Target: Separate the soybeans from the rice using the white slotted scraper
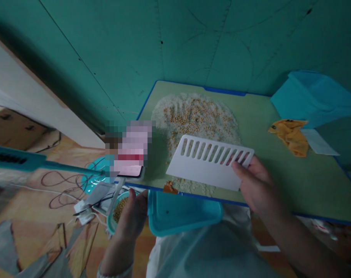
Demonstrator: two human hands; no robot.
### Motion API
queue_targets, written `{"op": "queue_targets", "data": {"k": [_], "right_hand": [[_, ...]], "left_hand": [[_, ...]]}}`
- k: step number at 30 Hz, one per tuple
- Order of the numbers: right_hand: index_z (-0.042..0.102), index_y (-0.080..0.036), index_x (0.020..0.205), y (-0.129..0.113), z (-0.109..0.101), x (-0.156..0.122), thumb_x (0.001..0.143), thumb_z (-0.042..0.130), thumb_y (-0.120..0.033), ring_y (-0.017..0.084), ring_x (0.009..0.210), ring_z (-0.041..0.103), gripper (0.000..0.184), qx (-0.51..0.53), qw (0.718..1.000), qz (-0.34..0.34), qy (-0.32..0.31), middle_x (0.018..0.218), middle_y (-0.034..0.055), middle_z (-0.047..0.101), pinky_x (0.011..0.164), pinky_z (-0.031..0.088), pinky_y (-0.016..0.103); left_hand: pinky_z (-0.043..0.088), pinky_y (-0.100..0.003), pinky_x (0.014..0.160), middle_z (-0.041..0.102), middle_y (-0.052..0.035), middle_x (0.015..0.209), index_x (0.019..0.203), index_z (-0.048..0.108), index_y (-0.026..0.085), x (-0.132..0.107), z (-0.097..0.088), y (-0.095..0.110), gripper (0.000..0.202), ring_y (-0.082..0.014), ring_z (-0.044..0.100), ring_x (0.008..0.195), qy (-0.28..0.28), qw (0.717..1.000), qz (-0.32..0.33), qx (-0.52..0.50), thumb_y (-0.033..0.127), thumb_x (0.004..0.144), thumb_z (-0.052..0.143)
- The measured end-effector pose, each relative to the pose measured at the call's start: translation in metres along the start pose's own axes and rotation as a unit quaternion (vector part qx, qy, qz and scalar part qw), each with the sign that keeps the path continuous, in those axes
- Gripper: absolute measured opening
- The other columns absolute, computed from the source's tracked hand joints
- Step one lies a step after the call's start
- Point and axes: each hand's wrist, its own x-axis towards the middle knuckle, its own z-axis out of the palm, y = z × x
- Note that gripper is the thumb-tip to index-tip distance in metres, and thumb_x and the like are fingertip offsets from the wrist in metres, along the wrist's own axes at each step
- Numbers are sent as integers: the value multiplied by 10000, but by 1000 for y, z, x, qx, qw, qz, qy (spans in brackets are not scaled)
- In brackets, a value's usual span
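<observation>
My right hand (pixel 258 185) grips a white slotted plastic scraper (pixel 202 170) by its right end, over the near part of a pale grainy layer (pixel 159 114) on the table. Many yellowish-brown beans or kernels (pixel 178 116) lie scattered across that layer. Down at the table's front edge, my left hand (pixel 133 214) is closed at the left side of a turquoise plastic bin (pixel 187 212). Its fingertips are partly hidden by the bin. The bin sits just under the edge, above my lap. A small orange-brown patch (pixel 171 188) lies on the edge above it.
The green table (pixel 317 185) stands against a teal wall (pixel 192 42). A phone (pixel 129 170) on a holder is at the left edge. Below it is a round bowl of beans (pixel 120 208). An orange cloth (pixel 292 135) and a blue bag-like item (pixel 311 96) lie at right.
</observation>
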Motion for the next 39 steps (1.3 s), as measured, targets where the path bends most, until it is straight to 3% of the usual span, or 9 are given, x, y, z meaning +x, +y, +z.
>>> {"op": "queue_targets", "data": {"k": [6,15,28,33,39], "right_hand": [[587,-264,967,-1,1,5,760,649,-266,221,803,651,217,-18,1000,21,-13,910,12,697,739,506,390],[595,-269,960,-2,-1,7,755,644,-259,214,818,646,212,-29,999,17,-14,924,5,694,743,495,373],[616,-264,900,-7,-17,-12,670,712,-318,244,735,658,255,-38,998,50,8,814,29,702,699,517,424],[628,-256,806,-18,-21,-4,652,708,-253,242,777,653,173,-21,997,-15,76,814,13,700,762,507,444],[653,-270,788,-18,-20,6,670,700,-233,249,861,642,132,-11,998,-25,63,857,11,700,815,486,443]], "left_hand": [[496,-415,730,750,-92,656,762,726,155,1,-2,2,457,-331,675,801,-10,1000,26,-7,578,687,568],[495,-417,756,742,-79,601,777,731,151,3,2,1,435,-334,676,829,-21,999,24,-24,549,702,574],[489,-401,758,753,-84,656,780,727,143,3,5,-5,438,-320,684,784,-16,999,18,-27,546,706,573],[484,-411,771,743,-82,629,727,726,156,5,11,-7,444,-327,673,818,-9,1000,18,-14,570,693,569],[481,-419,775,731,-87,624,683,726,168,6,19,-7,444,-331,660,838,-9,1000,18,-7,590,653,594]]}}
